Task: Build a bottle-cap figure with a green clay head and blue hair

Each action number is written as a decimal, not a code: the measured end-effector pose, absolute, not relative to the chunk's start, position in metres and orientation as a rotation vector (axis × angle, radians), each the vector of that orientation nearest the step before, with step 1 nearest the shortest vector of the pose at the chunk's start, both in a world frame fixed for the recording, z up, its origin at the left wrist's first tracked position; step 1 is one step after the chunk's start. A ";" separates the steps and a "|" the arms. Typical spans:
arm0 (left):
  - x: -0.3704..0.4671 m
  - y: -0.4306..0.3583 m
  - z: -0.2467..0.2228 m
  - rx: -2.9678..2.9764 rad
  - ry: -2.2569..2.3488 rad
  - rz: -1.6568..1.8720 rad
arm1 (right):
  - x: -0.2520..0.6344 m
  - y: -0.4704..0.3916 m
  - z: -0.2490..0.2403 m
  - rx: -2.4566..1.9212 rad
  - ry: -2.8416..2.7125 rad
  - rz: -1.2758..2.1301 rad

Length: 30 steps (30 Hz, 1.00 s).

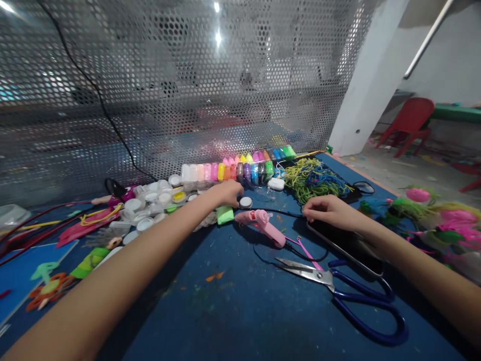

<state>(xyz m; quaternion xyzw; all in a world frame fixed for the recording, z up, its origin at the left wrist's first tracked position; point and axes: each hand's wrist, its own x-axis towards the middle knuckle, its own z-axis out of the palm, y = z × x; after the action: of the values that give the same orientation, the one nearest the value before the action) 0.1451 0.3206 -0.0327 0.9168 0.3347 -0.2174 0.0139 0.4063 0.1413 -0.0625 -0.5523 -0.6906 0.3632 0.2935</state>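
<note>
My left hand reaches across to the far middle of the table, its fingers bent down and close together. Right by its fingertips are a light green packet and a small round white lid; what the fingers hold, if anything, is hidden. Over the far end of a black phone, my right hand has thumb and fingertips drawn together beside a black cable. I cannot make out anything between them. A pink glue gun lies between the hands, with blue-handled scissors nearer me.
Coloured clay packs line the perforated metal screen. Green and blue yarn is heaped at the back right. White tubs and a small doll figure lie left. Pink and green craft pieces sit right.
</note>
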 end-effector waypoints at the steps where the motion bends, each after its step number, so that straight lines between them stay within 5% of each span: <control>1: 0.145 0.320 -0.034 2.881 1.026 -0.670 | 0.407 0.141 -0.063 -1.469 -1.841 0.974; 17: 0.137 0.339 -0.038 2.995 0.692 -0.587 | 0.408 0.141 -0.063 -1.442 -1.842 1.023; 24: 0.128 0.338 0.006 3.005 0.721 -0.313 | 0.403 0.142 -0.066 -1.417 -1.874 1.017; 30: 0.057 0.261 0.039 2.856 0.801 -0.027 | 0.403 0.142 -0.073 -1.434 -1.874 1.041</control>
<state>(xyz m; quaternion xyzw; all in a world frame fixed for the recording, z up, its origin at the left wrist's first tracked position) 0.0566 0.2611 0.0387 0.9591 0.2690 -0.0090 0.0875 0.4034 0.1425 -0.0730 -0.5341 -0.6980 0.3878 0.2777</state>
